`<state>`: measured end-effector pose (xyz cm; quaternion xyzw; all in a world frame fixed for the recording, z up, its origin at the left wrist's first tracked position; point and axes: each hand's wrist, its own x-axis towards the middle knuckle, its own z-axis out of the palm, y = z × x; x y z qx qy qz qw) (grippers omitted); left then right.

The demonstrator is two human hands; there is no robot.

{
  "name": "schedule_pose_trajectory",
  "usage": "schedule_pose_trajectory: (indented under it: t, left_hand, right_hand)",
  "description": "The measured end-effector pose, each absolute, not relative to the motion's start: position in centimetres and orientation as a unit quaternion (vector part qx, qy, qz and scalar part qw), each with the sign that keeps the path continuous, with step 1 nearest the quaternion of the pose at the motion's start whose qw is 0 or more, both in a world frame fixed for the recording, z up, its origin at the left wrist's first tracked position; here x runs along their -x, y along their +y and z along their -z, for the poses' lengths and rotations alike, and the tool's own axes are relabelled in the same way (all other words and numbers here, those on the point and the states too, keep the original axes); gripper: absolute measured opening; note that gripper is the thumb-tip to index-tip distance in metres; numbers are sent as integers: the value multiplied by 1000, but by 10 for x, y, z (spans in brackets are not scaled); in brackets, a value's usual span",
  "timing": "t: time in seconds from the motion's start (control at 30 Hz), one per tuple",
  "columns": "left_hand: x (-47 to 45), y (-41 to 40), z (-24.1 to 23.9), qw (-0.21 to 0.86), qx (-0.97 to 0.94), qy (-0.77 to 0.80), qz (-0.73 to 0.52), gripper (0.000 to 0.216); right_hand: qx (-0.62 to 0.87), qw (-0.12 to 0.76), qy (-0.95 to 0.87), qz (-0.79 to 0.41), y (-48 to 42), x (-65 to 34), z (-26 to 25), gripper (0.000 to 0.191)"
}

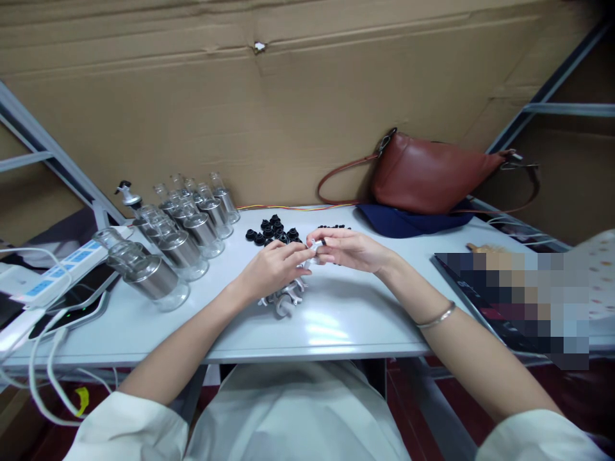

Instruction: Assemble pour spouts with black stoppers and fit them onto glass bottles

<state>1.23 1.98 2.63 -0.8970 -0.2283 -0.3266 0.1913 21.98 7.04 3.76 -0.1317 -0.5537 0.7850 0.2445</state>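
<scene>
Both hands meet over the middle of the pale table (336, 320). My left hand (271, 267) and my right hand (346, 248) pinch a small white plastic part (314, 248) between their fingertips. A little pile of white and metal spout parts (284, 299) lies just under my left hand. Black rubber caps (271, 232) are scattered right behind the hands. A silver bangle (436, 317) circles my right wrist.
Several glass bottles with metal sleeves (177, 246) stand in rows at the left. A white power strip (57, 272) and cables lie at the far left. A brown leather handbag (427, 173) rests on blue cloth (408, 221) at the back right. Cardboard (269, 109) lines the wall behind.
</scene>
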Motion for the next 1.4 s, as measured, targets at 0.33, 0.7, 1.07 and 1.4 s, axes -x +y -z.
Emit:
schedule_pose_trajectory:
  t: [0.33, 0.7, 1.07, 1.4]
  left_hand:
    - [-7, 22, -26, 146, 889, -302, 311, 29]
    - [-5, 24, -23, 114, 900, -299, 297, 26]
    - [1, 29, -26, 99, 909, -303, 268, 30]
    - [23, 42, -31, 72, 827, -507, 232, 27]
  right_hand:
    - [263, 384, -756, -460, 71, -205, -31, 31]
    - [299, 347, -846, -272, 67, -204, -29, 36]
    - [292, 398, -773, -399, 62, -195, -27, 41]
    - [331, 555, -635, -424, 78, -200, -28, 33]
